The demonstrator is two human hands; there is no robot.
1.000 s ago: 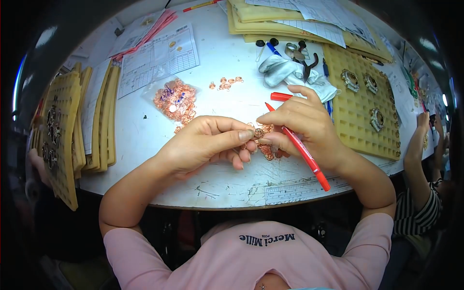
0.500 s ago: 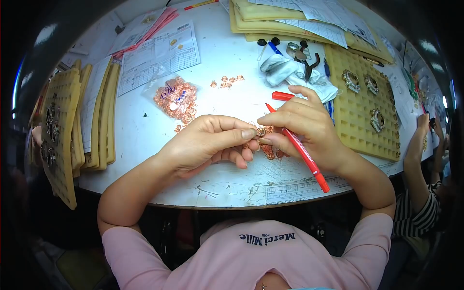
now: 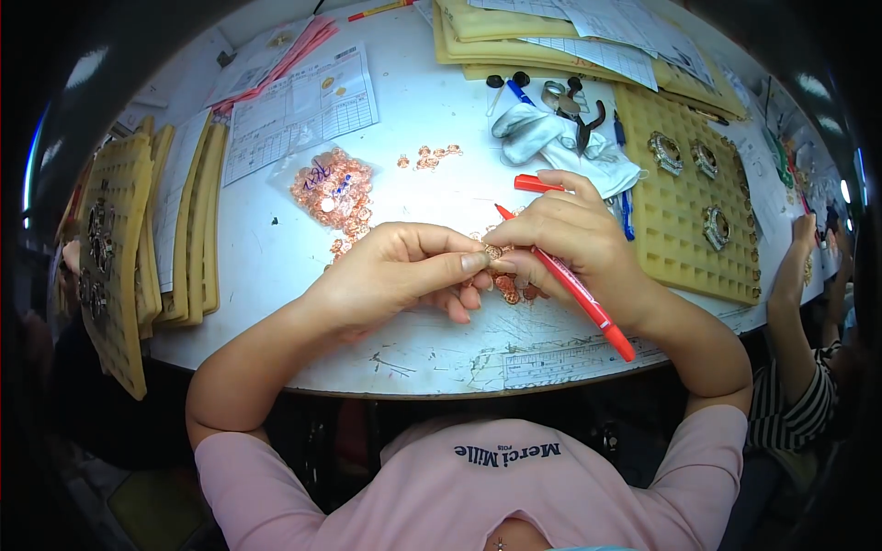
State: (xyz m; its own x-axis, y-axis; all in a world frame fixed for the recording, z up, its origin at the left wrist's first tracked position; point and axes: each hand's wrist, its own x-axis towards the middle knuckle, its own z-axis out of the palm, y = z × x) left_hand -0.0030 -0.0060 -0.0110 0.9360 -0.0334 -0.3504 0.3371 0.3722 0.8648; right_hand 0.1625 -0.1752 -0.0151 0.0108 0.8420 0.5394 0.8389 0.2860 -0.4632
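Copper-coloured and round, a small metal piece (image 3: 493, 251) is sitting pinched between the left hand (image 3: 397, 275) and right hand (image 3: 571, 237), just above a white, scratched table (image 3: 276, 266). Both hands are keeping the same pose as a moment ago. The right is also gripping a slim red pen (image 3: 574, 286) slanting toward the table's near edge. A clear bag of copper pieces (image 3: 333, 188) is lying farther left.

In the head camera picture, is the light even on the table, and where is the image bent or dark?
Head view: the white table is lit brightly and evenly, with only soft shadow under the left hand and right hand. Fisheye distortion bends the table edge and the yellow grid tray toward the rim. The corners are black; the small copper-coloured part is too small to show detail.
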